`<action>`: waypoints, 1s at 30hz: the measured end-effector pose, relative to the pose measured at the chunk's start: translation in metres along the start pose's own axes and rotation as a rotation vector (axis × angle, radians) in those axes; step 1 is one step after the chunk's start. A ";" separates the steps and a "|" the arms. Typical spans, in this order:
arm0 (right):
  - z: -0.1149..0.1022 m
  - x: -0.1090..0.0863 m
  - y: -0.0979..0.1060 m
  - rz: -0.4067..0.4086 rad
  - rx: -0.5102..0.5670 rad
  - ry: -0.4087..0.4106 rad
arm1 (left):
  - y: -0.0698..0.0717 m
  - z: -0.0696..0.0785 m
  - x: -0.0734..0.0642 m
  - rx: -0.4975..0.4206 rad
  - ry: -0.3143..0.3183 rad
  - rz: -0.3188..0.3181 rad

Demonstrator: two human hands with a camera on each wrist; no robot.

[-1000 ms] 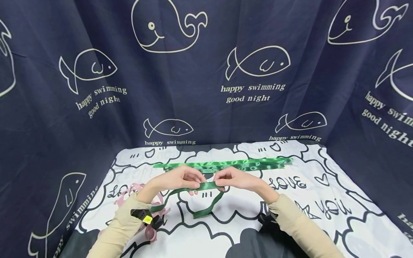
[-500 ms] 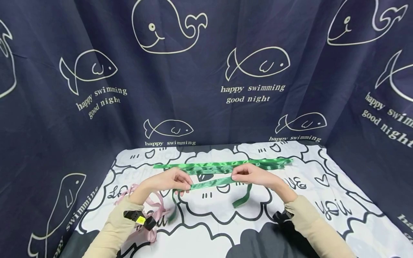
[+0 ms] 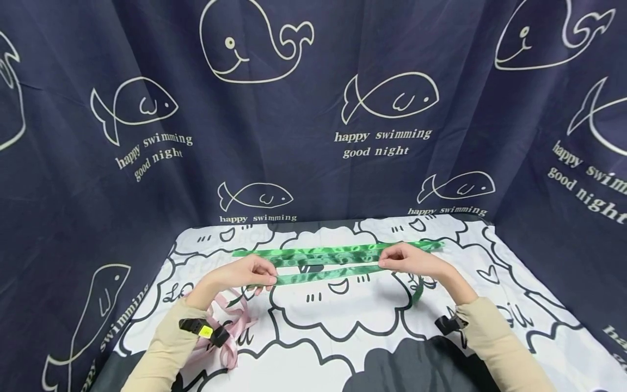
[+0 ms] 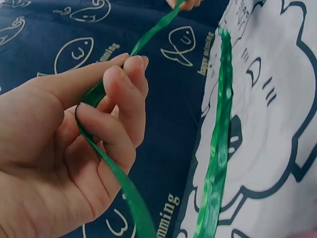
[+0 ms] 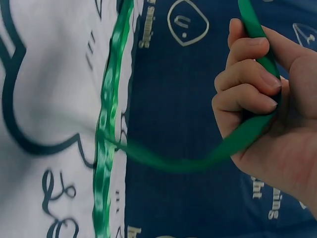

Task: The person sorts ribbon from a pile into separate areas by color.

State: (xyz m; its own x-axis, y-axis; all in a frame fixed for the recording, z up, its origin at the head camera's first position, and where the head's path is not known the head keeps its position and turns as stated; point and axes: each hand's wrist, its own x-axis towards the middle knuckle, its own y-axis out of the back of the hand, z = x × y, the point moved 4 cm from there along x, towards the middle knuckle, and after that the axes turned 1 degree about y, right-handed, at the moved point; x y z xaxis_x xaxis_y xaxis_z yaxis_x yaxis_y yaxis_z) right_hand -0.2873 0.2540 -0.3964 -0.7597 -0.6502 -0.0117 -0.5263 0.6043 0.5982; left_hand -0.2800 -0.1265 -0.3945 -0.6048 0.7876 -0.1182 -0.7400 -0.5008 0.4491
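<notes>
A green satin ribbon (image 3: 328,274) is stretched between both hands above the white patterned cloth. My left hand (image 3: 250,272) pinches it between thumb and fingers; in the left wrist view a loose tail (image 4: 124,186) runs down past the palm. On the other side my right hand (image 3: 409,258) grips the ribbon, fingers curled over it, and its free tail (image 5: 188,163) swings out in a curve in the right wrist view. Just behind, several more green ribbons (image 3: 323,255) lie side by side across the cloth, parallel to the table's back edge.
Tangled pink ribbons (image 3: 232,326) lie in a heap by the left forearm. The white cloth (image 3: 338,310) with cloud outlines and lettering covers the table. A dark blue curtain (image 3: 313,130) with fish and whale drawings encloses the back and sides.
The hands have moved apart, the right one farther out to the right, the left slightly left. The stretch of ribbon between them has grown much longer, and the hanging tails have shortened.
</notes>
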 end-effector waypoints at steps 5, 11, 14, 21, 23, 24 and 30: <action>0.017 -0.009 0.014 0.032 -0.002 -0.045 | 0.004 -0.009 0.000 0.048 0.058 0.065; 0.039 -0.020 0.027 0.049 -0.012 -0.116 | 0.008 -0.025 0.002 0.164 0.112 0.140; 0.048 -0.024 0.034 0.051 0.001 -0.126 | 0.009 -0.031 0.002 0.192 0.107 0.148; 0.060 -0.033 0.043 0.026 -0.007 -0.119 | 0.015 -0.041 0.001 0.210 0.095 0.187; 0.064 -0.035 0.044 0.035 -0.012 -0.144 | 0.016 -0.043 0.001 0.195 0.102 0.193; 0.066 -0.036 0.045 0.040 -0.014 -0.158 | 0.017 -0.044 0.000 0.184 0.106 0.196; 0.079 -0.042 0.047 0.065 -0.017 -0.209 | 0.022 -0.056 -0.003 0.125 0.165 0.263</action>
State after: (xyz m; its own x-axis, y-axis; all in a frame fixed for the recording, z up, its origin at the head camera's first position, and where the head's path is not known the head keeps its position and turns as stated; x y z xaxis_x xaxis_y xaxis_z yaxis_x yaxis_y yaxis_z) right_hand -0.3106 0.3463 -0.4310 -0.8551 -0.4999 -0.1374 -0.4689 0.6326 0.6165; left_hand -0.3109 -0.1598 -0.4335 -0.8176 0.5630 -0.1209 -0.5161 -0.6233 0.5874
